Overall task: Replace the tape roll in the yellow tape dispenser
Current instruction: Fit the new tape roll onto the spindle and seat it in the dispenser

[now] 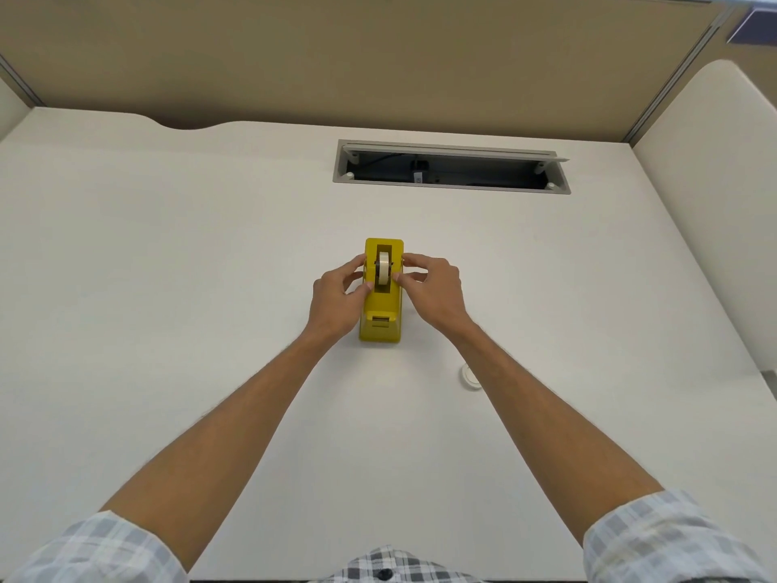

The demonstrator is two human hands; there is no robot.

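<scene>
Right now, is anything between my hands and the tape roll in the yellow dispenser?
Nothing visible. The left hand and right hand flank the yellow dispenser, fingers at the tape roll sitting in its open slot.

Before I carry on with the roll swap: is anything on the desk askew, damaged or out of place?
Nothing damaged or spilled. The yellow tape dispenser stands upright and square, tape roll seated in its slot, left hand and right hand at its sides. A small white ring lies loose on the desk. The cable tray hatch is open.
</scene>
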